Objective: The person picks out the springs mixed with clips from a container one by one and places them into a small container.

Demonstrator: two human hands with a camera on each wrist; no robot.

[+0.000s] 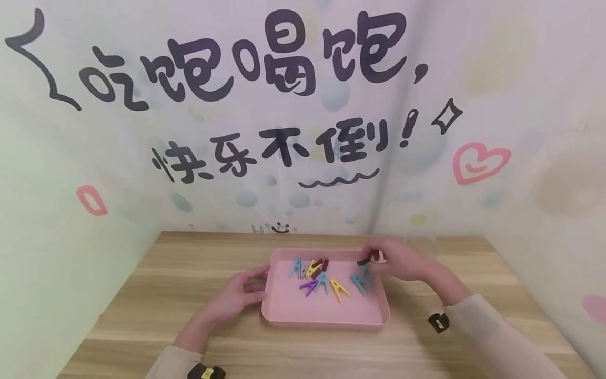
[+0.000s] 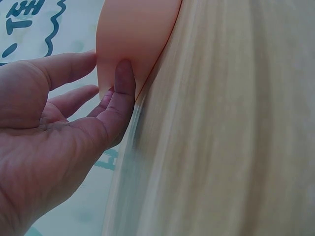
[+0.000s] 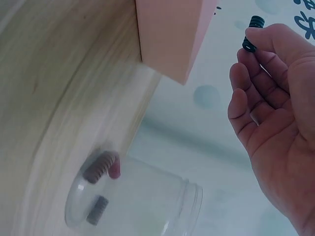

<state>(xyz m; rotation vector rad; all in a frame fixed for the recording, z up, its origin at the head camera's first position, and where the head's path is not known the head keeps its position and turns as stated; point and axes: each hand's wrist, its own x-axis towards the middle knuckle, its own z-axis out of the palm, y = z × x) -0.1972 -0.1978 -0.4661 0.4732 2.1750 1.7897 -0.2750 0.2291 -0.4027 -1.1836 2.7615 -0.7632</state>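
Dark ridged coil [image 3: 255,23], short, cylindrical, pinched by right hand [image 3: 285,108], left hand [image 2: 59,132] relaxed against pink tray [image 1: 305,310]

Plain pink here on the tray [image 1: 326,317]; yellow, purple and blue across the clothespins [image 1: 323,277]; a dark spring [image 3: 255,22]; streaky wood-grain tabletop [image 1: 189,258]; white backdrop [image 1: 312,111], black lettering [image 1: 284,152]!

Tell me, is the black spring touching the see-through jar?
Apart. The right wrist view shows a plain gap, with wall behind, between the black spring and the see-through jar.
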